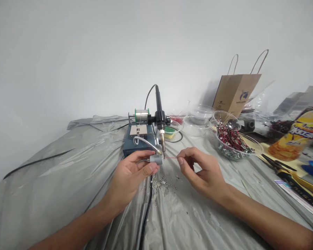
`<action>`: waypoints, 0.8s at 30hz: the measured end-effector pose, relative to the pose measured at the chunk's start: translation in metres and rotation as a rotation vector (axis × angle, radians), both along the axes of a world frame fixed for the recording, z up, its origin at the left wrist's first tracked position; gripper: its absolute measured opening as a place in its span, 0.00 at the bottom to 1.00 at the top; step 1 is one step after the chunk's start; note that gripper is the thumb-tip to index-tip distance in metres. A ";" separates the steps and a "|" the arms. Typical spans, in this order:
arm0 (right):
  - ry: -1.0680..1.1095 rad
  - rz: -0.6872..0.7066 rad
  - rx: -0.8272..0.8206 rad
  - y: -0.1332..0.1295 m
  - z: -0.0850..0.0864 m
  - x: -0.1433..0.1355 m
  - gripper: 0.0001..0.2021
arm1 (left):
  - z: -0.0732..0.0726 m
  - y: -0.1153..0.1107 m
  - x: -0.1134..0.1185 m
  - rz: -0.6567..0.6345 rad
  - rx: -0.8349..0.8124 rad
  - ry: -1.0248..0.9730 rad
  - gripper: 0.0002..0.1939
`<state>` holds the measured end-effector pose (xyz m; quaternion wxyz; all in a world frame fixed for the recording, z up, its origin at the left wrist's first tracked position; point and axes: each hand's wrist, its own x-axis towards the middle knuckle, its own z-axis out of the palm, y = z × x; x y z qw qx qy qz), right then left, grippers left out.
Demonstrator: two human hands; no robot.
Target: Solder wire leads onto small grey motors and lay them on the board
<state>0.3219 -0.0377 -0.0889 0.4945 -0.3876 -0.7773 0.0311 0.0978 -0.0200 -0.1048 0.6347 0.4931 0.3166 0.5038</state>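
Between the thumb and fingers of my left hand (134,168) is a small grey cylindrical part (155,159), lying on its side with its end toward the right. A thin red wire (171,157) is pinched in my right hand (202,170) and runs left to the end of that part. Right above the meeting point stands the soldering iron (160,118), tip down, clamped in a holder. The solder feed tube (149,143) curves from the blue soldering machine (127,142) to the iron's tip. Whether wire and tip touch, I cannot tell.
A solder spool (142,115) sits atop the machine. Solder scraps (163,184) litter the grey sheet (94,166). To the right are a bowl of red-and-black wired parts (231,140), a paper bag (234,92), a drink bottle (296,135) and pliers (297,178). A black cable (146,215) runs toward me.
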 end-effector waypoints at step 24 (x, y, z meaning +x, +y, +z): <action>-0.015 0.005 0.015 -0.001 0.001 -0.001 0.03 | 0.000 0.001 0.002 0.004 0.004 -0.029 0.20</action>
